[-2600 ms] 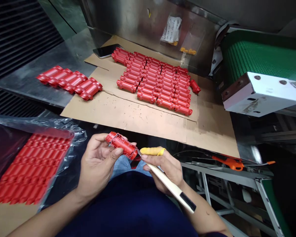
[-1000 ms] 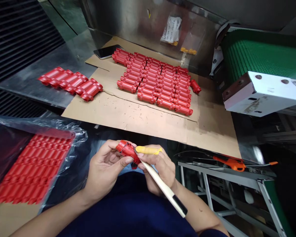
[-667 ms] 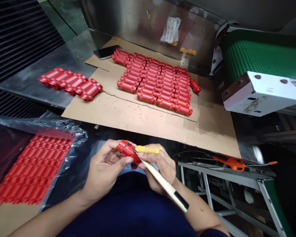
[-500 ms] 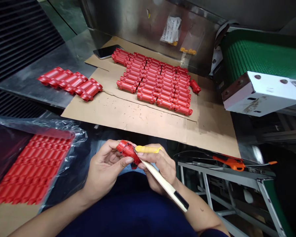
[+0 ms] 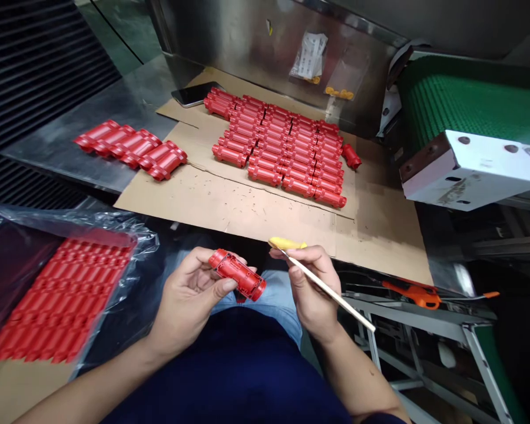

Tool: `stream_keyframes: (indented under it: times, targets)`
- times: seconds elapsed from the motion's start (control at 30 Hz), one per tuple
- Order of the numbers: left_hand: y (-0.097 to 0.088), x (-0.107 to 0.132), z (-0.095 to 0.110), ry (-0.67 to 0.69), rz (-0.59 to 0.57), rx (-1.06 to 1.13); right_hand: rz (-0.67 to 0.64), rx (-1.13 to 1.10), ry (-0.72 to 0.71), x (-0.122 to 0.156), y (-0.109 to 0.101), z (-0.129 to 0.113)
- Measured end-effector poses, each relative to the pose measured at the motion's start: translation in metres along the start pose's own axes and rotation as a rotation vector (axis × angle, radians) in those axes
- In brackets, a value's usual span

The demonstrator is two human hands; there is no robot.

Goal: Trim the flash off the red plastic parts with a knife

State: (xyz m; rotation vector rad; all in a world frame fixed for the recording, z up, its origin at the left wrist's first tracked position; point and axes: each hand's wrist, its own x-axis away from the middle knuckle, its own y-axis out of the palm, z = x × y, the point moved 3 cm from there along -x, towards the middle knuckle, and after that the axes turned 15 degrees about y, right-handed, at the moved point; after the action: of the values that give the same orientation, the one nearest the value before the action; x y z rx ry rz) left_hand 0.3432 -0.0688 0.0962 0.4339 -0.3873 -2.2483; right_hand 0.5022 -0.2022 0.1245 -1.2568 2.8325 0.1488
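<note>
My left hand (image 5: 194, 297) is closed around one end of a red plastic tubular part (image 5: 241, 277), held tilted above my lap. Its facing side shows cut-outs and raised ribs, and the far end points down to the right. To the right, apart from the part, my right hand (image 5: 315, 288) pinches a slim tool with a long pale handle (image 5: 335, 297). A short, thin dark metal tip shows at the tool's upper left end; its exact shape is hard to make out. A yellow covering (image 5: 287, 242), like a finger cot, sits on my right index finger.
Rows of red parts (image 5: 287, 147) lie on cardboard (image 5: 229, 212) ahead; another group (image 5: 132, 150) is at the left. A plastic-lined box of red parts (image 5: 66, 294) stands lower left. A phone (image 5: 196, 94), a green conveyor (image 5: 472, 94) and an orange-handled tool (image 5: 417, 294) surround the workspace.
My right hand has drawn back to the right with the pale-handled tool, off the red part. More of the part shows now; my left hand keeps its hold.
</note>
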Motion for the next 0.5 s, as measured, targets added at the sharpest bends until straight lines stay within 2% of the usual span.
stream_keyframes:
  times: [0.07,0.23,0.33,0.5]
  targets:
    - [0.002,-0.002,0.001,-0.058,0.03,0.083,-0.024,0.041,-0.022,0.002,0.0,-0.002]
    - [0.008,-0.007,0.001,-0.179,0.051,0.195,-0.079,0.274,-0.199,0.008,0.008,-0.012]
    - [0.005,-0.006,0.0,-0.112,0.043,0.138,-0.073,0.3,-0.281,0.008,0.012,-0.015]
    - [0.0,-0.003,0.0,0.102,-0.027,-0.071,-0.1,0.381,-0.431,0.008,0.018,-0.015]
